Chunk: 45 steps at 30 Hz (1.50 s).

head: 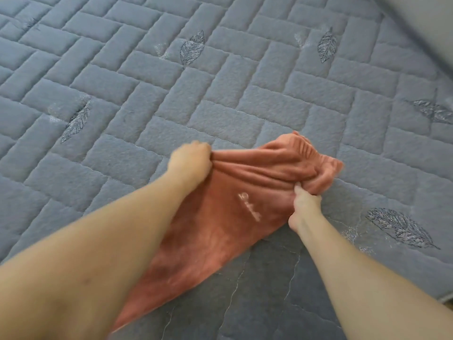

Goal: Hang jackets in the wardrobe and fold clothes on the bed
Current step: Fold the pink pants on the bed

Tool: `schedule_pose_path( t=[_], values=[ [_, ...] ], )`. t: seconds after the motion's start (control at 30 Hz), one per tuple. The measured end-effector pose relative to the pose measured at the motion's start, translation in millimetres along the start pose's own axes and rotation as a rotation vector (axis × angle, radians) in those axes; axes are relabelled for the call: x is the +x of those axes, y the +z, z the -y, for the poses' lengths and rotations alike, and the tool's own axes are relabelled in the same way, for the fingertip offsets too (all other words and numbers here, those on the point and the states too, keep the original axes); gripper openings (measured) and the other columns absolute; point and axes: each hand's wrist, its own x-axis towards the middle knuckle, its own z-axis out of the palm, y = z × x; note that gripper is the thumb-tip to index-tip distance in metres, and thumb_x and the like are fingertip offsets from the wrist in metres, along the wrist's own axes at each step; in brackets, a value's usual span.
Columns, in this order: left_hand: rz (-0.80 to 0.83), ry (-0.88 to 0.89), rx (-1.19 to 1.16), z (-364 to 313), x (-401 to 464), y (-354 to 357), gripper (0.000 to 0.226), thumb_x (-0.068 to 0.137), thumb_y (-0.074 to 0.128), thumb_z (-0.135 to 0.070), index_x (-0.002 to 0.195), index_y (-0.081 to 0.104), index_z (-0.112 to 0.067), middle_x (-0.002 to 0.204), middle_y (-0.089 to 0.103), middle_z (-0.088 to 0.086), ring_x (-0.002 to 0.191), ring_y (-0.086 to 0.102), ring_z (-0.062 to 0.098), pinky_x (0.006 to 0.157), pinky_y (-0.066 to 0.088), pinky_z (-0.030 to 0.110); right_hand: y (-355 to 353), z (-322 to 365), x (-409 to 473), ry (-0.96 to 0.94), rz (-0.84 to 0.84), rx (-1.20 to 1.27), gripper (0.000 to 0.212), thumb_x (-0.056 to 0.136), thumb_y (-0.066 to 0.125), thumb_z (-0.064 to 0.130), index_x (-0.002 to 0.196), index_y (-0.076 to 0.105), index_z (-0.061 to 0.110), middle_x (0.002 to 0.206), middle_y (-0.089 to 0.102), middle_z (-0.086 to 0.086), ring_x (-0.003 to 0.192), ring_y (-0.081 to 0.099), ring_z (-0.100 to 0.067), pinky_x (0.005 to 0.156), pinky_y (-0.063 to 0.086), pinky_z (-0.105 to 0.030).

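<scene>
Only two forearms and two hands of the person show, entering from the lower edge of the view. Both arms are bare from the lower edge up to the wrists, with no sleeve or cuff on either. The left hand (190, 161) and the right hand (305, 208) wear no glove, ring, watch or bracelet that can be seen. The left forearm looks much broader, being nearer the wide-angle camera. Motion blur softens both hands, so the fingernails cannot be made out.

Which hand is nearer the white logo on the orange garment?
Right. The right hand pinches the orange garment just right of the white logo; the left hand grips its bunched edge farther away, up and to the left.
</scene>
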Motion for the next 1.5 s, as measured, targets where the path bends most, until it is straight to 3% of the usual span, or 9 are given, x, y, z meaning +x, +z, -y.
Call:
schedule_pose_path(
  t=[0.17,0.33,0.43,0.57,0.73,1.0,1.2,1.33,1.5],
  values=[
    [-0.068,-0.076,0.035,-11,9,13,0.024,0.089,0.043,-0.019,0.112,0.048,-0.014,0.119,0.053,0.010,0.111,0.050,0.034,0.087,0.038,0.044,4,-1,2,0.030,0.097,0.015,0.077,0.082,0.077,0.030,0.144,0.033,0.019,0.131,0.057,-0.007,0.114,0.059,-0.026,0.103,0.047,-0.048],
    [0.114,-0.126,-0.151,-56,8,47,0.053,0.099,0.030,-0.049,0.144,0.028,-0.023,0.150,0.028,0.007,0.140,0.021,0.031,0.112,0.004,0.066,0,23,11,-0.068,0.054,0.080,0.034,0.087,0.072,0.026,0.117,0.057,0.022,0.116,0.067,-0.005,0.096,0.065,-0.019,0.091,0.054,-0.040],
    [-0.039,-0.022,-0.105,-54,-7,58,0.060,0.100,0.023,-0.051,0.153,0.015,-0.025,0.158,0.018,0.007,0.147,0.010,0.029,0.113,-0.007,0.063,2,30,9,-0.121,0.008,0.150,0.019,0.089,0.071,0.024,0.101,0.057,0.024,0.112,0.068,-0.005,0.092,0.065,-0.019,0.091,0.054,-0.040],
    [-0.124,0.113,-0.018,-20,-45,67,0.062,0.100,0.020,-0.051,0.155,0.017,-0.022,0.161,0.018,0.008,0.149,0.012,0.030,0.117,-0.007,0.057,11,-19,-24,-0.064,0.024,0.214,0.038,0.083,0.077,0.030,0.112,0.054,0.019,0.114,0.067,-0.004,0.103,0.066,-0.022,0.091,0.055,-0.042],
    [-0.007,-0.071,-0.012,69,-106,86,0.063,0.099,0.014,-0.056,0.155,-0.004,-0.034,0.164,-0.004,0.004,0.150,-0.006,0.028,0.115,-0.014,0.056,29,-94,-86,0.099,0.103,0.188,0.031,0.080,0.080,0.027,0.105,0.062,0.021,0.106,0.072,-0.001,0.092,0.070,-0.019,0.082,0.058,-0.042],
    [0.231,-0.310,-0.134,211,-210,106,0.070,0.094,0.011,-0.065,0.154,-0.004,-0.035,0.162,0.008,-0.001,0.149,0.008,0.023,0.118,-0.002,0.057,70,-194,-184,0.189,0.039,0.135,0.035,0.082,0.078,0.023,0.112,0.062,0.021,0.110,0.069,0.002,0.095,0.068,-0.018,0.091,0.054,-0.042],
    [0.274,-0.361,-0.147,293,-296,120,0.068,0.096,0.022,-0.062,0.154,0.012,-0.029,0.155,0.025,0.002,0.141,0.026,0.029,0.117,0.012,0.055,86,-278,-257,0.209,0.035,0.062,0.023,0.081,0.079,0.024,0.096,0.062,0.028,0.106,0.068,0.008,0.086,0.065,-0.009,0.069,0.051,-0.027],
    [0.241,-0.383,-0.164,347,-349,124,0.060,0.097,0.038,-0.052,0.148,0.027,-0.022,0.140,0.041,0.008,0.127,0.041,0.033,0.107,0.032,0.049,102,-346,-314,0.295,0.078,-0.006,0.029,0.081,0.079,0.024,0.099,0.058,0.029,0.110,0.066,0.002,0.096,0.065,-0.019,0.083,0.055,-0.037],
    [0.248,-0.327,-0.287,403,-403,124,0.040,0.095,0.049,-0.044,0.124,0.041,-0.018,0.123,0.050,0.007,0.113,0.050,0.031,0.090,0.044,0.045,126,-432,-388,0.517,0.196,-0.102,0.041,0.083,0.076,0.020,0.119,0.056,0.017,0.111,0.066,-0.008,0.087,0.065,-0.022,0.066,0.052,-0.032]
  ],
)
